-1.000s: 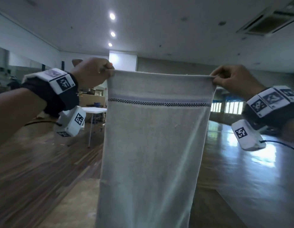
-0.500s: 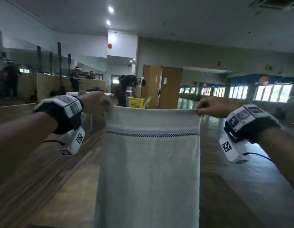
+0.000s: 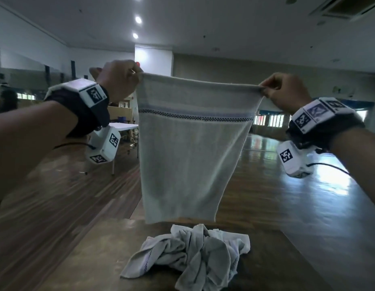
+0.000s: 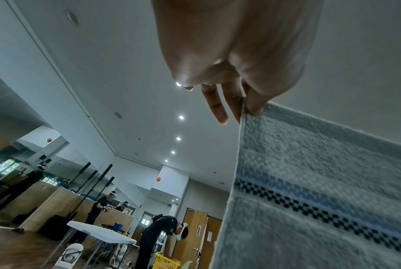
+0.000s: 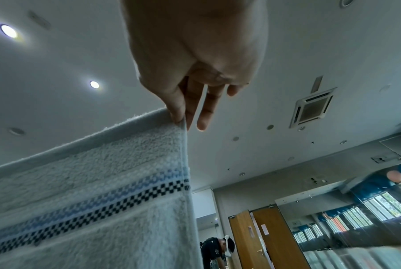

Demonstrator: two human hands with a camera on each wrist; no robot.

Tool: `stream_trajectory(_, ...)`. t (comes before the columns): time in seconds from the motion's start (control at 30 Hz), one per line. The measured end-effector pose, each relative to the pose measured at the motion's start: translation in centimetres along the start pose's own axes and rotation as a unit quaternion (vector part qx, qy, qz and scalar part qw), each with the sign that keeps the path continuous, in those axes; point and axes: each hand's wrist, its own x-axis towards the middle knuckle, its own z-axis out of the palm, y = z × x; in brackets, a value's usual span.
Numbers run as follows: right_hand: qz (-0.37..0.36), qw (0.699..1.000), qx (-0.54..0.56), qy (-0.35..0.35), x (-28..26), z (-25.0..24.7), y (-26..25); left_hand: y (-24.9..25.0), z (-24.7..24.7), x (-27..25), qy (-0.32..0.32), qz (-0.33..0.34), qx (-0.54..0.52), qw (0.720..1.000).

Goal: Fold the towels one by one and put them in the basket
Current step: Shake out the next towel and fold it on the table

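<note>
Spanning the middle of the scene above a brown table (image 3: pixel 81 259), a pale terry towel (image 3: pixel 190 156) with a blue-and-black checked band hangs limp, likely light and floppy, best taken at its corners. Beneath it lies a crumpled heap of towels (image 3: pixel 195 257). The left hand (image 3: pixel 117 80) and right hand (image 3: pixel 285 92) each pinch a top corner.

The hanging towel (image 3: pixel 188 156) is hiding the room behind it; motion is blurring the floor (image 3: pixel 56 198); the picture edges are cutting off both forearms.
</note>
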Motion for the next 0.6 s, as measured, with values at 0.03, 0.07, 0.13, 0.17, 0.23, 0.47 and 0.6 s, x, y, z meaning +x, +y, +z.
stream_trajectory(0.03, 0.000, 1.000, 0.000, -0.008, -0.4, -0.2, 0.0, 0.1, -0.1, -0.3, -0.007, 0.001, 0.001, 1.000)
stream_trajectory(0.07, 0.001, 1.000, 0.004, -0.018, -0.8, -0.4, 0.2, 0.3, -0.1, -0.7, -0.017, -0.002, -0.005, 1.000)
stream_trajectory(0.13, 0.001, 0.999, 0.012, -0.041, -1.7, -0.4, 0.5, 0.3, 0.1, -1.6, -0.034, -0.011, -0.011, 0.999)
stream_trajectory(0.17, 0.001, 0.998, 0.015, -0.057, -2.2, -0.4, 0.5, 0.2, 0.2, -2.1, -0.045, -0.014, -0.010, 0.999)
stream_trajectory(0.23, 0.003, 0.996, 0.015, -0.089, -3.1, -0.3, 0.7, -0.1, 0.5, -3.0, -0.072, -0.018, -0.008, 0.997)
stream_trajectory(0.47, 0.020, 0.990, 0.020, -0.136, -4.9, 1.3, 1.7, -1.6, 2.3, -4.9, -0.123, -0.022, -0.011, 0.992)
stream_trajectory(0.6, 0.044, 0.984, 0.044, -0.167, -6.6, 3.2, 2.9, -3.1, 3.8, -7.1, -0.192, -0.018, -0.033, 0.981)
